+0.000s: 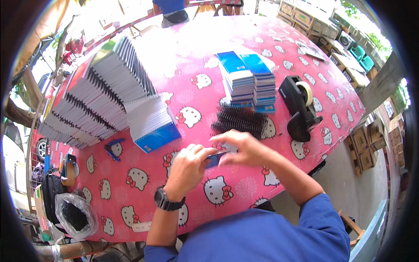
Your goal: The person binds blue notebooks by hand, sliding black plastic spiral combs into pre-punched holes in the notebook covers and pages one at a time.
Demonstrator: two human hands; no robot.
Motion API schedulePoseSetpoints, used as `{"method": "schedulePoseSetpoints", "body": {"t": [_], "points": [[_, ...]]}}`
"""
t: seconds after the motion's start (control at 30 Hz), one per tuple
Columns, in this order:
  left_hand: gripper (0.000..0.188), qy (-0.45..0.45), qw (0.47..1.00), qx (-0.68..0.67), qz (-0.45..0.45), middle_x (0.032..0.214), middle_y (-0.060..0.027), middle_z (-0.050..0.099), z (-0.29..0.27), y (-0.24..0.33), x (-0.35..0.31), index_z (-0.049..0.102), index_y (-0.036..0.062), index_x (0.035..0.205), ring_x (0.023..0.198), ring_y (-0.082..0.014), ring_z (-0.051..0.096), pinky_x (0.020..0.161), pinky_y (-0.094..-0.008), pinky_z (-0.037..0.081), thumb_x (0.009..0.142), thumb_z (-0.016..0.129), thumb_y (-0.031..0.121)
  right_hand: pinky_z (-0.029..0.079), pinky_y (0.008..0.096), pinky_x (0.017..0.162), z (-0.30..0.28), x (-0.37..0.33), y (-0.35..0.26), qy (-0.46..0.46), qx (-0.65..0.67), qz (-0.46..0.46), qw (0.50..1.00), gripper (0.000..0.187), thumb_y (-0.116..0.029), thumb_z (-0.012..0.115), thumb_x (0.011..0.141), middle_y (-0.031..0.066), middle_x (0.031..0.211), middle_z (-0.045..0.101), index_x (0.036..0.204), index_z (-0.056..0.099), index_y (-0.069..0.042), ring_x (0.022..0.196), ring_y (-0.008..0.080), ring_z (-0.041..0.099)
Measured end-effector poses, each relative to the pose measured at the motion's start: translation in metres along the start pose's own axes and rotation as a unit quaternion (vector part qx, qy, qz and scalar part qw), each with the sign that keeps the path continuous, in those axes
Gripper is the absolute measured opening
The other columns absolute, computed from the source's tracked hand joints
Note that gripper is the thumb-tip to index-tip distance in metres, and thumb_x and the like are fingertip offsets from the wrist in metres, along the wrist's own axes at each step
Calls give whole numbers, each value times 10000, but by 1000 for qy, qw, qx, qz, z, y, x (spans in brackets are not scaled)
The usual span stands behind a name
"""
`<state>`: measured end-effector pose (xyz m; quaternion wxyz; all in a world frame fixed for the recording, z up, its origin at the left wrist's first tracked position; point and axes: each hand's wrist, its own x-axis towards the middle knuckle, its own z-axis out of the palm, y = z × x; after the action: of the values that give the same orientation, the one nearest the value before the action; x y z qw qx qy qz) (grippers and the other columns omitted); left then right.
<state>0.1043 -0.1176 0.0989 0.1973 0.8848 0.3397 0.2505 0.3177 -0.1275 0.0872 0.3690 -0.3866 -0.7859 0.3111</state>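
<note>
A small blue-covered notebook (213, 160) is held over the table between my two hands. My left hand (188, 168), with a dark watch on its wrist, is closed around its left end. The fingers of my right hand (240, 147) curl over its right end, near its pale page edges. Just beyond my hands lies a pile of black spiral binding coils (240, 120). Behind the coils stand two stacks of small blue-covered booklets (242, 83). Left of my hands is a stack of pages with a blue cover (157, 137) at the bottom.
Tall rows of spiral-bound notebooks (100, 94) line the left side. A black tape dispenser (297, 107) stands at right. Blue pliers-like handles (114, 149) and a plastic-wrapped black bundle (75, 215) lie at near left. The pink patterned tablecloth (246, 185) covers the table; a person (172, 11) is beyond.
</note>
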Motion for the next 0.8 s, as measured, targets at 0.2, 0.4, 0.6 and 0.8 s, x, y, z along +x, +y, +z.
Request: {"method": "schedulePoseSetpoints", "body": {"t": [0.2, 0.4, 0.6, 0.8], "points": [[456, 216, 965, 77, -124, 1015, -90, 619, -1, -16, -62, 590, 64, 1113, 926, -226, 567, 870, -350, 434, 681, 717, -13, 478, 335, 792, 69, -13, 0, 101, 44, 30, 994, 205, -106, 696, 794, 109, 933, 631, 978, 632, -43, 878, 243, 599], [631, 261, 847, -395, -243, 1010, -82, 515, 44, -35, -89, 417, 48, 1206, 1011, -249, 529, 963, -371, 393, 663, 725, -45, 463, 270, 705, 110, -5, -10, 218, 199, 72, 953, 86, -89, 670, 848, 31, 859, 573, 903, 622, -43, 810, 121, 546], [514, 224, 950, 199, -90, 1077, -98, 582, 32, 11, -64, 533, 108, 1255, 1074, -242, 536, 1097, -434, 236, 762, 631, -5, 477, 309, 691, 86, 5, 16, 175, 162, 67, 969, 185, -198, 612, 901, 85, 841, 637, 956, 656, -27, 749, 183, 584], [302, 221, 963, 143, -67, 882, 19, 626, 17, -11, -60, 693, 150, 1034, 837, -156, 561, 784, -338, 345, 760, 630, 38, 449, 378, 808, 40, 8, 52, 98, -376, 40, 921, 187, -182, 673, 792, 106, 873, 598, 916, 629, -49, 882, 283, 546]]}}
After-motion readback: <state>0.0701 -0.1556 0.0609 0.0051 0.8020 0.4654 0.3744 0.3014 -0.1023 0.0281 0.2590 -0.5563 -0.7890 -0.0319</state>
